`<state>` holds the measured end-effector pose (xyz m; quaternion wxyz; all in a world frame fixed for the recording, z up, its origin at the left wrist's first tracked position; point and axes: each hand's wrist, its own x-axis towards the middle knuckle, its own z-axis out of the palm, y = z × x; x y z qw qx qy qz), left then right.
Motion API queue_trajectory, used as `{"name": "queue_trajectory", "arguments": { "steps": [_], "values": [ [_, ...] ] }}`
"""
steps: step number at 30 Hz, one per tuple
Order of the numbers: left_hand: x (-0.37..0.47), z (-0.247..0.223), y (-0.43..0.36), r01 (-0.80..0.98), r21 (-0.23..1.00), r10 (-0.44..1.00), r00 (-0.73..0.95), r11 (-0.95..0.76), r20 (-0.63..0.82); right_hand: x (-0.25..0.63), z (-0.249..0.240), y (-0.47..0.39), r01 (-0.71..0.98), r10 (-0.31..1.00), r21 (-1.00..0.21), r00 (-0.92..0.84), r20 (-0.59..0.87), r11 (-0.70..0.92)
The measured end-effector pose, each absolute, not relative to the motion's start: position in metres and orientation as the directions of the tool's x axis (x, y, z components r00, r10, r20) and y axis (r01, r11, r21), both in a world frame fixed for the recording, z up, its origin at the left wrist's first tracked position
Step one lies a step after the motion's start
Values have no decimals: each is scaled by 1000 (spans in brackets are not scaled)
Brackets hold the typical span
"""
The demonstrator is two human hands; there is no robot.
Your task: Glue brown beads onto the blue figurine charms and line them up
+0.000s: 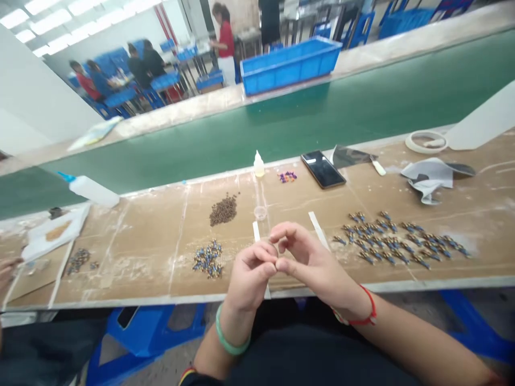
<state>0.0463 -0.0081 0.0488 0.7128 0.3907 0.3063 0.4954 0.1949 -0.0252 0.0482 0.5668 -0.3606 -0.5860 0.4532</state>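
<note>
My left hand (251,273) and my right hand (303,257) meet fingertip to fingertip over the near edge of the bench. Both are pinched closed; whatever sits between the fingers is too small and too covered to name. To the left of my left hand lies a pile of small blue-and-gold parts (208,259). Beyond it is a heap of tiny brown pieces (223,209). Right of my right hand, many similar blue-and-gold parts (396,241) are spread in loose rows. A small clear round dish (260,213) stands just past my fingers, near a white strip (256,231).
Farther back stand a small dropper bottle (258,164), purple-and-orange bits (287,177) and a phone (323,169). A tape roll (426,142) lies far right, a white squeeze bottle (94,191) left. Behind runs a green belt (181,145) with a blue crate (292,67) beyond. Another person's hand (7,272) shows at left.
</note>
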Motion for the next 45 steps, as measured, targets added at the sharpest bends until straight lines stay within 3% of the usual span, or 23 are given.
{"name": "queue_trajectory", "arguments": {
  "steps": [6,11,16,25,28,34,42,45],
  "values": [
    [39,41,1,-381,911,942,334,160,-26,203,49,-15,-70,914,-949,-259,314,306],
    [40,35,0,-362,924,966,257,120,-25,198,44,-13,-14,928,-941,-160,337,339],
    [42,33,0,-364,929,982,187,73,-4,191,45,-16,108,869,-867,42,493,486],
    [41,37,2,-386,918,969,245,84,14,192,55,-24,174,847,-834,4,532,523],
    [44,34,2,-485,850,960,267,208,-82,189,56,-24,259,824,-796,2,566,547],
    [50,30,-2,-675,557,873,416,484,-255,184,59,-19,403,792,-713,-50,609,574],
    [48,31,-2,-748,392,844,489,535,-219,182,66,-20,354,774,-709,-74,629,610],
    [45,29,-2,-763,362,843,506,536,-182,194,54,-13,368,833,-782,36,552,503]
  ]
}}
